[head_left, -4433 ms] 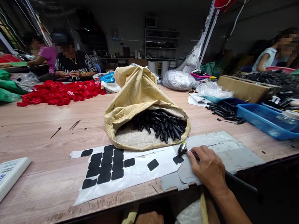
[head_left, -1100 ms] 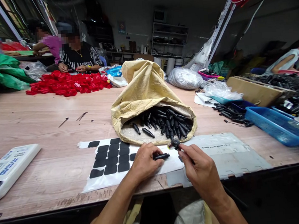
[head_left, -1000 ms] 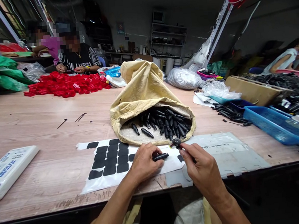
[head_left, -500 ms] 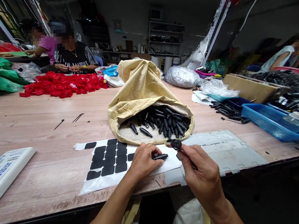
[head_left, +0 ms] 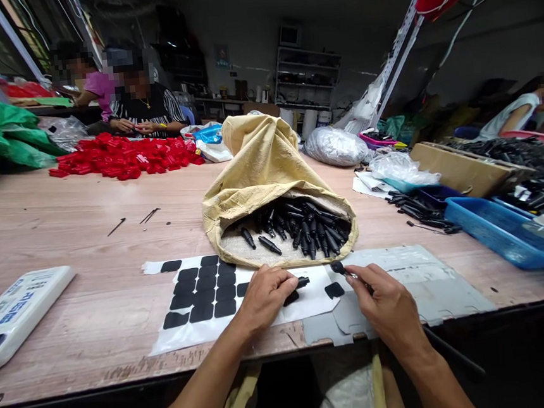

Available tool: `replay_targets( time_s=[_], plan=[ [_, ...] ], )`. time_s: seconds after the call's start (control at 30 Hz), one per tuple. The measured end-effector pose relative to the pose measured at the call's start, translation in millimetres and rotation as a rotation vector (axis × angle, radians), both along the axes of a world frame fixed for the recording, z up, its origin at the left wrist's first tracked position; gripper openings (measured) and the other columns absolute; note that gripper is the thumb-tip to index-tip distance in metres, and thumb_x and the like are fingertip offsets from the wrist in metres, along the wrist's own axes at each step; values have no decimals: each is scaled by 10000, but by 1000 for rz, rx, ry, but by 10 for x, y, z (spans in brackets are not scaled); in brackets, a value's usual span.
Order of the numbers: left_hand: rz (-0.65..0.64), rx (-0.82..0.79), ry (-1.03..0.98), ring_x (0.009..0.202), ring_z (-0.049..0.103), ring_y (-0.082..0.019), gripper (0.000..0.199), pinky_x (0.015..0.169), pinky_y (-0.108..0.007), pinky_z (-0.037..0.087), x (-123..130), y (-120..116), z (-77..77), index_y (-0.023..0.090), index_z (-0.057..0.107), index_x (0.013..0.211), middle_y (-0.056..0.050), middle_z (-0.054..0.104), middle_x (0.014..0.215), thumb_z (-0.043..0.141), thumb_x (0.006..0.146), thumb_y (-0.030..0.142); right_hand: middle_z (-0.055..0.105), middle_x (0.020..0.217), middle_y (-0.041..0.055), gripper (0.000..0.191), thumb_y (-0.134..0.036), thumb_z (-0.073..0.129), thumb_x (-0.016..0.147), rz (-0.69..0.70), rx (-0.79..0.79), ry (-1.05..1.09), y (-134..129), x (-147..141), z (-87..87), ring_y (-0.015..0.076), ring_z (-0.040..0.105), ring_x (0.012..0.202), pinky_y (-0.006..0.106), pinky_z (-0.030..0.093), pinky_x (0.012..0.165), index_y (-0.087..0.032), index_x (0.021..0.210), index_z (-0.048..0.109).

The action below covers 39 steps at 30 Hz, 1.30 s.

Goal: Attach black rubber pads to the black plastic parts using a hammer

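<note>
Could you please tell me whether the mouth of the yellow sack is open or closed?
Open: the yellow sack lies with its mouth spread toward the person, and black parts show inside.

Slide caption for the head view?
Left hand on a black part, right hand holding a black-headed tool, before an open yellow sack.

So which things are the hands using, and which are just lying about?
Seemingly in use:
black tapered part, in the left hand
slim tool with a round black head, in the right hand
white sheet with black rounded squares
yellow cloth sack of black parts

Probably lying about:
white boxy plastic device
blue plastic tray
</note>
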<state>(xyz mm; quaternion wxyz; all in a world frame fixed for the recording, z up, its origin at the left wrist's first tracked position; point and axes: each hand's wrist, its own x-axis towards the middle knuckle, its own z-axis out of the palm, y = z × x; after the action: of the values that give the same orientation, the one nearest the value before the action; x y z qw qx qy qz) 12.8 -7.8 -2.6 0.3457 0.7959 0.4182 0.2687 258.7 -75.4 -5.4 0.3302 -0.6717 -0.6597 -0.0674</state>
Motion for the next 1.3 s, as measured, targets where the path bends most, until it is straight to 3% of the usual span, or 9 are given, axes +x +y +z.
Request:
replay_targets(
  time_s=[0.53,0.7,0.8,0.87,0.93,1.03,1.1,1.2,1.3],
  plan=[
    [20,-165,-201,773,590,-185,511,751,-301,429,-42,93,-90,170,632,687,-26,667,753,369,1011,465,690,904,26,173,-311,576,941,-73,88,-238,62,119,-288,230,576,892,342,411,809,-261,1032,714],
    [24,-71,-45,822,579,-199,441,751,-301,417,-51,-151,221,181,613,691,-24,650,760,400,1005,405,677,932,36,199,-309,541,955,-74,61,-192,62,101,-310,218,579,900,337,422,809,-238,1070,687],
    [-147,-69,40,893,609,-185,201,776,-275,429,-58,-495,390,237,687,870,2,689,914,536,955,339,669,930,36,201,-312,534,959,-76,55,-187,51,90,-308,219,579,907,340,423,816,-238,1078,680],
    [-309,-132,150,926,640,-188,115,787,-266,450,-38,-713,305,291,710,961,12,708,998,612,911,326,667,934,36,198,-310,534,959,-75,55,-183,48,90,-309,221,577,912,342,421,818,-240,1079,676],
    [-442,-180,335,898,670,-224,120,745,-283,478,4,-867,35,272,734,926,-30,719,1008,665,862,347,666,937,35,195,-305,535,957,-75,60,-179,49,93,-315,221,576,912,343,418,817,-241,1079,674],
    [-366,-189,602,876,698,-298,191,733,-352,513,76,-971,-498,219,754,942,-111,724,1018,673,823,344,667,935,34,193,-296,535,956,-73,66,-171,52,98,-331,216,575,905,340,411,805,-245,1079,675],
    [-245,-224,712,886,708,-332,224,740,-390,515,110,-991,-731,195,761,974,-147,735,974,617,838,298,668,937,33,195,-292,536,955,-72,70,-168,54,101,-341,215,573,903,339,407,801,-247,1083,677],
    [-271,-266,774,915,712,-361,263,721,-399,504,140,-998,-701,176,776,1008,-184,743,985,594,844,271,667,930,33,196,-287,536,954,-71,75,-167,55,102,-348,217,569,907,339,401,802,-246,1081,679],
    [-464,-273,580,894,714,-303,253,691,-335,494,148,-948,-293,237,778,1042,-121,756,1037,640,848,324,667,921,36,205,-290,529,956,-71,85,-166,55,98,-348,217,569,904,336,396,794,-247,1083,683]
  ],
)
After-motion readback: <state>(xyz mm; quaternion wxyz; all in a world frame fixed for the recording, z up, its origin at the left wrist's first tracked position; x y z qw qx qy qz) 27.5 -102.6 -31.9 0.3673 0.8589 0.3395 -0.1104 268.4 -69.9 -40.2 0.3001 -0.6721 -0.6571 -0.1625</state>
